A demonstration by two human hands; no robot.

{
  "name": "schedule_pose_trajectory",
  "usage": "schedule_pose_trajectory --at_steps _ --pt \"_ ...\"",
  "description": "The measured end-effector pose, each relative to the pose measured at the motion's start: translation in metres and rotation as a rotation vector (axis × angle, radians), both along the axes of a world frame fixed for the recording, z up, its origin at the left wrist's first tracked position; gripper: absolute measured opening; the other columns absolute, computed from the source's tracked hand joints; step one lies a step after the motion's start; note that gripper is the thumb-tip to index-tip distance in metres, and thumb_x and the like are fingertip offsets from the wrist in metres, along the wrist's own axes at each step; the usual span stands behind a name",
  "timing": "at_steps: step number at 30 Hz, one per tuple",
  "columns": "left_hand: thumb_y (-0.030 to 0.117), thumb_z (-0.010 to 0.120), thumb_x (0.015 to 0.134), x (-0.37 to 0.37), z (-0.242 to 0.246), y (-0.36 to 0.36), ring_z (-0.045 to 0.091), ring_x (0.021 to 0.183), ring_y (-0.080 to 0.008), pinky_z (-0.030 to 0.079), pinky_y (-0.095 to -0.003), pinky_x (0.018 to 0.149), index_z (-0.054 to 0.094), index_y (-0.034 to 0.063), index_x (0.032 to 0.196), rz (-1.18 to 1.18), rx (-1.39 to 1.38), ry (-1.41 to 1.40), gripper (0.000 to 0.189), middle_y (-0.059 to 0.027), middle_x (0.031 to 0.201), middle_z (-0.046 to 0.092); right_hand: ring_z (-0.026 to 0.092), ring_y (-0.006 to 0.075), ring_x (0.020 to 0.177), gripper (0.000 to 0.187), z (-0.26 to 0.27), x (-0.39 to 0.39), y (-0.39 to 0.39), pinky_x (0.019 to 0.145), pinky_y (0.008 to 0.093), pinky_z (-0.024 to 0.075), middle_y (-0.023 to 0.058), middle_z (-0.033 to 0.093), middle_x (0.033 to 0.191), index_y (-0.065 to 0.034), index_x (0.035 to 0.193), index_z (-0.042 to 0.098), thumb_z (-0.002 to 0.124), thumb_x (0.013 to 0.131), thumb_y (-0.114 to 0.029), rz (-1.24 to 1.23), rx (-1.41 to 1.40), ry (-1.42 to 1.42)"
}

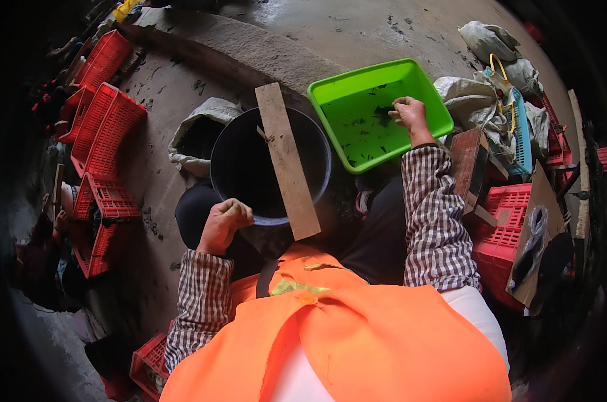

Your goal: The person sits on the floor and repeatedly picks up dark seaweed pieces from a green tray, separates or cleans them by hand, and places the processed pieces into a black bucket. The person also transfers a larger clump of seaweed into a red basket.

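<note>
Over the left rim of a dark round bucket [238, 166] is my left hand [226, 223], its fingers curled to the thumb. Whether it pinches anything small is not visible. My right hand [410, 114] is above a bright green plastic basin [348, 145], fingertips drawn together. Beside those fingertips is a dark, wispy clump [382, 115]; I cannot tell if it is held or lies in the basin. Small dark scraps are scattered over the basin floor. A wooden board [288, 161] lies across the bucket's mouth, with a small sliver at its left edge.
A white woven sack [210, 108] with dark contents stands left of the bucket. Red plastic crates [105, 120] line the left side, near another person [44, 251]. At right are a wooden box [466, 161], a red crate [504, 216], a blue basket [521, 133] and sacks [489, 40].
</note>
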State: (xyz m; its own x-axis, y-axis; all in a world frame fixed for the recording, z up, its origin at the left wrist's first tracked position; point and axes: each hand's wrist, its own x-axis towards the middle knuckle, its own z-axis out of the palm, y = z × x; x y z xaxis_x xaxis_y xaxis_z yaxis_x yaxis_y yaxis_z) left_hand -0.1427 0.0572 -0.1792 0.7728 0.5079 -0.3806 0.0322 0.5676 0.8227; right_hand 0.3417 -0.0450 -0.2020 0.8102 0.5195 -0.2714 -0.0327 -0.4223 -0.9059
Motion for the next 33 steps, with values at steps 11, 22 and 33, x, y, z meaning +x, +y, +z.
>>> schedule_pose_trajectory --at_steps 11,22,33 --pt "0.005 0.052 0.083 0.025 -0.009 0.013 0.056 0.064 -0.0149 0.044 -0.0251 0.061 0.053 0.0009 0.067 -0.099 0.037 0.081 0.016 -0.0101 0.071 0.060 0.063 0.0277 0.094 0.054 -0.105 0.072 0.009 0.079 0.0350 0.0513 0.0180 0.063 0.107 0.0004 0.114 0.058 0.074 0.071 -0.030 0.175 -0.733 -0.494" --pt "0.001 0.052 0.079 0.038 -0.012 0.022 0.057 0.067 -0.0162 0.047 -0.0273 0.067 0.055 -0.0007 0.069 -0.038 0.016 0.109 0.011 -0.0110 0.074 0.061 0.063 0.0342 0.090 0.027 -0.149 0.082 0.047 0.081 0.0390 0.0512 0.0226 0.064 0.098 -0.0008 0.101 0.065 0.058 0.076 -0.010 0.252 -0.904 -0.529" --pt "0.011 0.053 0.087 0.050 0.013 0.006 0.061 0.077 -0.0160 0.049 -0.0267 0.072 0.059 -0.0012 0.079 -0.309 0.046 -0.128 0.015 -0.0098 0.081 0.063 0.062 0.0140 0.068 0.021 0.041 0.011 0.015 0.060 0.0263 0.0516 0.0071 0.066 0.084 0.0003 0.098 0.065 0.060 0.079 -0.006 0.446 0.047 0.204"
